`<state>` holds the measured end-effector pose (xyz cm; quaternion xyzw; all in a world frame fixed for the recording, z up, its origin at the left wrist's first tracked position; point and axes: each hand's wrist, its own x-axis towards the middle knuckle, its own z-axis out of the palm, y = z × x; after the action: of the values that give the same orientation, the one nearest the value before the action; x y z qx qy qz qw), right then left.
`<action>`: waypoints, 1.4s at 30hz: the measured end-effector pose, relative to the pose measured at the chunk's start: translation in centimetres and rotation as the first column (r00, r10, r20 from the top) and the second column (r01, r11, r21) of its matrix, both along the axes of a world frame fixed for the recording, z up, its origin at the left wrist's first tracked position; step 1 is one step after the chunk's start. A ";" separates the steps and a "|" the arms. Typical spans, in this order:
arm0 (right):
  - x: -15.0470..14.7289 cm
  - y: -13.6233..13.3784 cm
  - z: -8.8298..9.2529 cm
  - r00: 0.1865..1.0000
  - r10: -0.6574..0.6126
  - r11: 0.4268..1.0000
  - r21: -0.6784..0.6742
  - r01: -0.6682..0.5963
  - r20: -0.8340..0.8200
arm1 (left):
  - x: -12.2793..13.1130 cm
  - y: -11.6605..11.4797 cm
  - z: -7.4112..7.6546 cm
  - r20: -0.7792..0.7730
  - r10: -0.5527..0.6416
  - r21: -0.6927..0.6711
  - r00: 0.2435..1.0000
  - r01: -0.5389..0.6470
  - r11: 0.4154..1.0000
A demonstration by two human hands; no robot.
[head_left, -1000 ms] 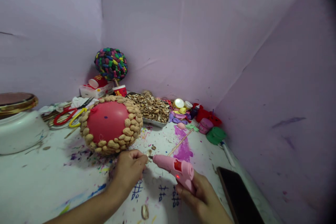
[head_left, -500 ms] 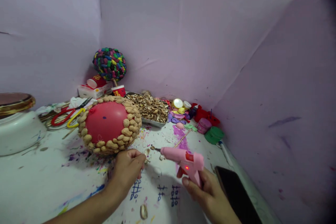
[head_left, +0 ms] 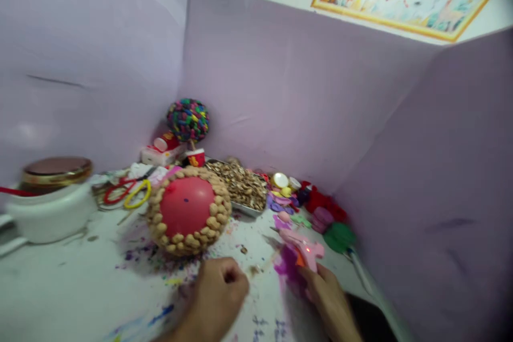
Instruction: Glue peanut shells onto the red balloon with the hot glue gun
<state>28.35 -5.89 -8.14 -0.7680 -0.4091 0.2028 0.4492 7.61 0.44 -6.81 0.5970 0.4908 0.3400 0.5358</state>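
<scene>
My right hand point(head_left: 326, 291) grips a pink glue gun point(head_left: 302, 246) by its handle, a red light glowing on its side and the nozzle pointing left. Fingers curled, my left hand point(head_left: 224, 291) is closed above the table; whatever is in it, if anything, is hidden. Just beyond it sits a red balloon point(head_left: 187, 206) with peanuts point(head_left: 216, 219) covering its sides and a bare patch on top. A tray of nut shells point(head_left: 240, 184) lies behind the balloon.
Red scissors point(head_left: 120, 192) and yellow scissors point(head_left: 137, 194) lie left of the balloon, near a white pot point(head_left: 52, 219). A multicoloured ball point(head_left: 188, 120) stands at the back. A green tub point(head_left: 340, 236) is at the right, and a dark phone-like slab point(head_left: 366, 320) lies by my right wrist.
The view has tilted up, showing more of the framed picture. My right hand has drawn the glue gun farther from my left hand, whose fingers have curled into a fist-like shape.
</scene>
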 end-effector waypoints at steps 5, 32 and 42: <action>1.2 1.4 -1.1 0.949 -0.067 0.931 -0.322 0.170 0.308 | -1.8 -0.9 2.1 -0.043 -0.072 0.171 0.996 0.078 0.982; -15.6 8.0 0.7 0.737 0.525 0.846 0.356 -0.397 -0.425 | -14.0 12.9 4.1 0.517 0.455 0.143 0.725 -0.597 0.789; -15.4 8.2 1.7 0.812 0.401 0.908 0.300 -0.292 -0.425 | -13.4 9.8 4.9 0.555 0.433 -0.072 0.710 -0.478 0.875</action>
<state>12.90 2.32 -6.44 -0.5513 -0.4393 0.4176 0.5733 -5.84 10.27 -1.90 0.3526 0.4324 0.6381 0.5306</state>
